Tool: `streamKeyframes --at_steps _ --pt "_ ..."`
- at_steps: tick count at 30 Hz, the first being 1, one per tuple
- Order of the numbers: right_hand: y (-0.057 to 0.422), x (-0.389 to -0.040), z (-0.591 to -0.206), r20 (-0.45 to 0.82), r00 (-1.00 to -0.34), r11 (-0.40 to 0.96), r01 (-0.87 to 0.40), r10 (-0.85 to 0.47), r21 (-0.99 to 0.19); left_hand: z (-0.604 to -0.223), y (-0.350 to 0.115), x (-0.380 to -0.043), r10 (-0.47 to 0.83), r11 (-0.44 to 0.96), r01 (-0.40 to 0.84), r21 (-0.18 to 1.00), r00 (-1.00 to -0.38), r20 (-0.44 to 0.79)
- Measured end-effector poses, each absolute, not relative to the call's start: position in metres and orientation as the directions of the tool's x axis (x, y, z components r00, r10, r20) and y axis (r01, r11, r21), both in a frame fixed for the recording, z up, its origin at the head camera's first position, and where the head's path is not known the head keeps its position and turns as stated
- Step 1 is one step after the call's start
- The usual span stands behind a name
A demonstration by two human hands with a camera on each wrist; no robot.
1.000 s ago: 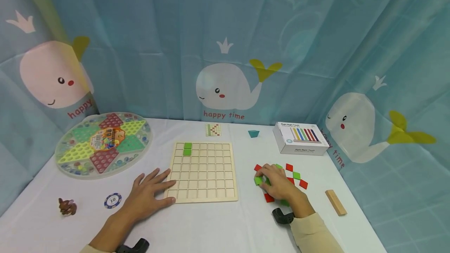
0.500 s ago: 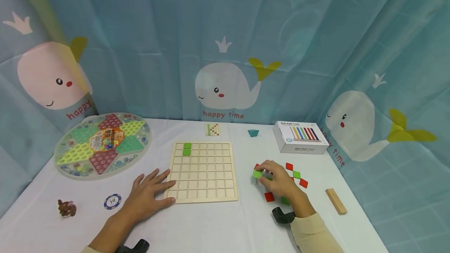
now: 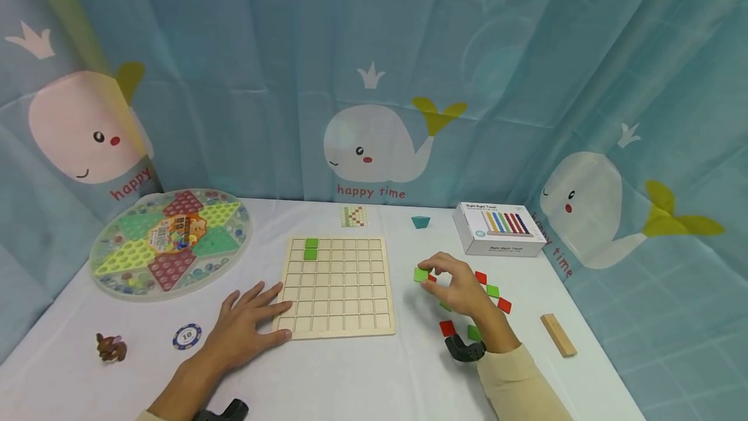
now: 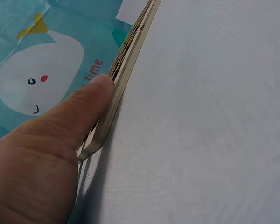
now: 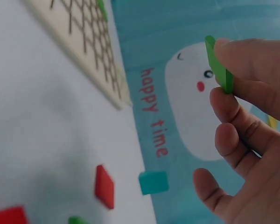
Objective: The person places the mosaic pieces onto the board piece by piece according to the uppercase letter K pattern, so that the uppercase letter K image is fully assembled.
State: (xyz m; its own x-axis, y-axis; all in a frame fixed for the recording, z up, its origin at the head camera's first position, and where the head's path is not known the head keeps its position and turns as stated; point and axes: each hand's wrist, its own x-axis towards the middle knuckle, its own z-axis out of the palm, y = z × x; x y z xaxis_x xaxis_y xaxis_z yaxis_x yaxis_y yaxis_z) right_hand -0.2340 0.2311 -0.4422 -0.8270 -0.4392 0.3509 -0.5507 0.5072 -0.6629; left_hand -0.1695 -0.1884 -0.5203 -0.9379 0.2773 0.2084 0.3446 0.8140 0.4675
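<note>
Between thumb and fingertips my right hand [image 3: 458, 286] pinches a green square tile [image 5: 219, 65], lifted above the loose tiles. With fingers spread, my left hand [image 3: 248, 325] rests at the left edge of a wooden grid board [image 3: 345, 335]; in the left wrist view its thumb [image 4: 79, 105] touches the board's rim. Two green tiles [image 3: 311, 253] sit one above the other in the board's second column, at the top. Red tiles [image 3: 447, 328] and green tiles [image 3: 493, 291] lie scattered around and below my right hand, which hides some of them.
Behind the board lies a small pattern card [image 3: 354, 216], with a teal block [image 3: 421, 221] and a white box [image 3: 499, 239] to its right. A wooden block [image 3: 558, 335] is at far right. Leftward are a Chinese checkers board [image 3: 137, 245], a poker chip [image 3: 187, 336] and a brown animal figurine [image 3: 111, 347].
My right hand has picked up the green tile from the scattered tiles, raised it and moved it slightly left and away from me. My left hand has stayed in place.
</note>
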Motion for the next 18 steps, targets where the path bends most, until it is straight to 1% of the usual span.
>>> streamKeyframes --at_steps 4,7,11,18 --pt "0.223 -0.235 -0.433 0.357 -0.833 0.512 -0.544 -0.422 -0.665 -0.520 -0.188 -0.170 0.277 0.814 0.343 0.469 -0.939 0.205" --pt "0.220 -0.241 -0.434 0.401 -0.808 0.475 -0.581 -0.432 -0.661 -0.520 -0.188 -0.171 0.278 0.816 0.341 0.467 -0.940 0.200" --pt "0.208 -0.241 -0.426 0.448 -0.770 0.430 -0.630 -0.454 -0.647 -0.521 -0.188 -0.171 0.280 0.819 0.339 0.462 -0.940 0.195" --pt "0.178 -0.229 -0.392 0.499 -0.719 0.391 -0.688 -0.484 -0.612 -0.520 -0.188 -0.171 0.289 0.814 0.354 0.461 -0.935 0.207"
